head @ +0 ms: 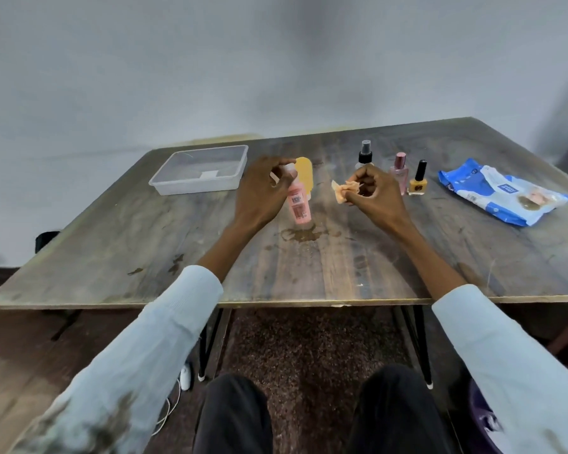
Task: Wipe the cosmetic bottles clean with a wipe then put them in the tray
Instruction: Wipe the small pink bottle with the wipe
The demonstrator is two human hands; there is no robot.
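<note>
Pink bottle (298, 204), upright mid-table, gripped near its top by our left hand (263, 188); our right hand (373, 191) pinches a crumpled wipe (343, 191). Clear tray (164, 183) sits far-left, apart.

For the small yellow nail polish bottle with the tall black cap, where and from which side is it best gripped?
Probably by the squat body of the yellow nail polish bottle with the black cap, pinched from the front and right. It stands upright, with the pink perfume bottle close on its left, while the side toward the blue wipes pack is open. The narrow cap would let it swing.
</note>
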